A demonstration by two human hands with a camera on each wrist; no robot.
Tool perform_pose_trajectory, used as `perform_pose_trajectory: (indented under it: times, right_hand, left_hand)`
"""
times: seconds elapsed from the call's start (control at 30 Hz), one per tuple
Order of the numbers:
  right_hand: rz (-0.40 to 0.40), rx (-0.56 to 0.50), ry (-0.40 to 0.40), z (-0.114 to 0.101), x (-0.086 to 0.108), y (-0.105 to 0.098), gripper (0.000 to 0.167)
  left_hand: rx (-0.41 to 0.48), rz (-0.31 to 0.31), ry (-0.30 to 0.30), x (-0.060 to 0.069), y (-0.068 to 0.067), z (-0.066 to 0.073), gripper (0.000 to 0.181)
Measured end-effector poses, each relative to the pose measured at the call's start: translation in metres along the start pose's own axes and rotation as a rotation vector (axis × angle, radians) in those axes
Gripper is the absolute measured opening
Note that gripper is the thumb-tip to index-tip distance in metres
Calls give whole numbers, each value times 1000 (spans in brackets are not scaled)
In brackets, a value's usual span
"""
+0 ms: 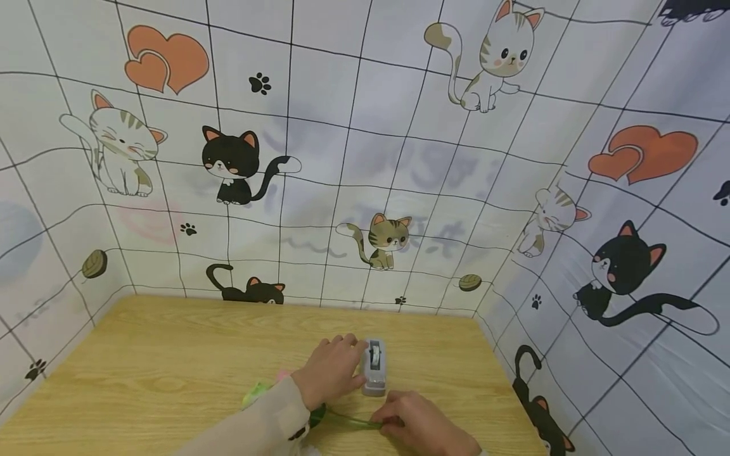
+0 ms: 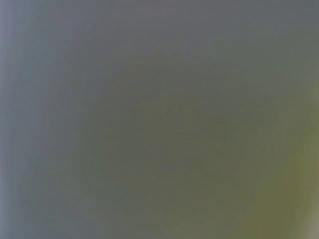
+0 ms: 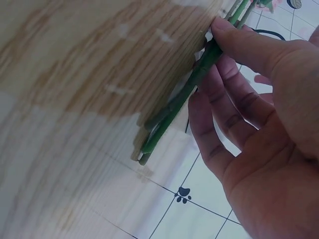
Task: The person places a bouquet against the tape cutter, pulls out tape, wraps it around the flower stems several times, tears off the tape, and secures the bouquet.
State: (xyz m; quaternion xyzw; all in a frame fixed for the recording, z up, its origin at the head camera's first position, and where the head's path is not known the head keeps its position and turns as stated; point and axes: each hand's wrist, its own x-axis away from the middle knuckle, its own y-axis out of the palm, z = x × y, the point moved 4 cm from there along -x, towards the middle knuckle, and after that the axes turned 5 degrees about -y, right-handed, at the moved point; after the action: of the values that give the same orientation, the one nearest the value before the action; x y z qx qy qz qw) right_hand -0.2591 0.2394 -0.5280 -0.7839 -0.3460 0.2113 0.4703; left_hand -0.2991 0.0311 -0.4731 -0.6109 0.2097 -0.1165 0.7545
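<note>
Beside the grey tape dispenser (image 1: 374,383) is my left hand (image 1: 332,372), its fingertips and thumb at the dispenser's left side. A roll of tape shows in the dispenser. My right hand (image 1: 419,421) pinches a bundle of thin green flower stems (image 1: 353,419) near their ends. In the right wrist view the thumb and fingers hold the stems (image 3: 184,94), whose cut ends stick out beyond the grip. A pink bloom (image 1: 284,375) and light green petals or leaves (image 1: 255,394) peek out past my left sleeve, which hides the rest. The left wrist view is dark and blurred.
The wooden table (image 1: 188,354) meets a white cloth backdrop (image 1: 319,145) with a black grid, cats and hearts along its back. More of the same cloth (image 1: 616,354) rises at the right side.
</note>
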Motion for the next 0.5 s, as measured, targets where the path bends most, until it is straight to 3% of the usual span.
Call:
perform_pose_trajectory:
  times: [0.33,0.5]
  right_hand:
    - [44,-29,60,0,2,-7,27]
    - [189,-37,169,2,-4,-21,16]
  left_hand:
    - [33,-16,-19,-4,13,-2,78]
    - [38,-6,-22,-7,15,2,78]
